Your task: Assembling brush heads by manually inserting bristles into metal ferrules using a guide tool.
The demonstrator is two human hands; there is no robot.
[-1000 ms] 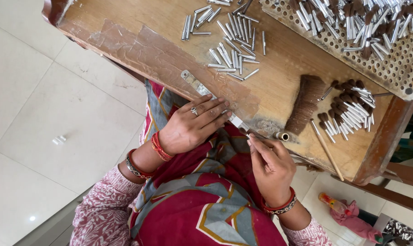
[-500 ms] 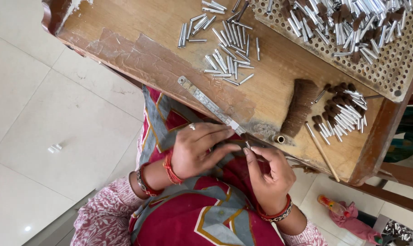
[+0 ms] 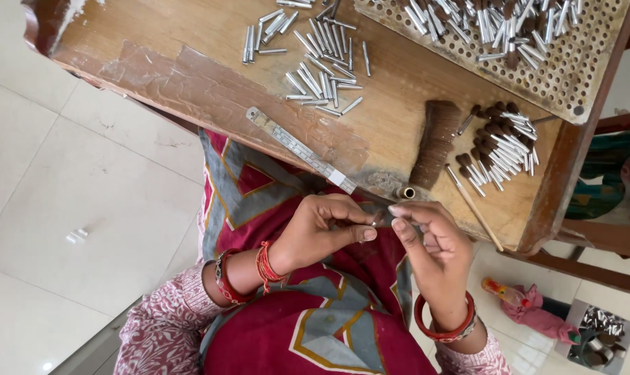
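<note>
Over the lap, the left hand [image 3: 322, 232] and right hand [image 3: 426, 243] meet fingertip to fingertip, each grip pinched nearly closed on a small silver tube [image 3: 379, 221] between them. Just beyond, at twelve o'clock, lies the desk [image 3: 190, 35] edge with a metal ruler [image 3: 297, 149] and a brown brush [image 3: 434, 144]. Farther, at one o'clock, loose silver tubes [image 3: 322, 48] lie scattered before a perforated tray [image 3: 572, 76].

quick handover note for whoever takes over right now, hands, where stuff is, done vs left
Left hand: fingertips pinched on a small thin piece at the table edge; too small to identify.
Right hand: fingertips meet the left's on that piece.
On the table: loose silver tubes, metal ruler, brown bristle bundle, pile of brown-tipped tubes, thin wooden stick, perforated tray with more tubes.
Done: the tipped pile, apparently.
Left: the loose plain tubes, apparently.
</note>
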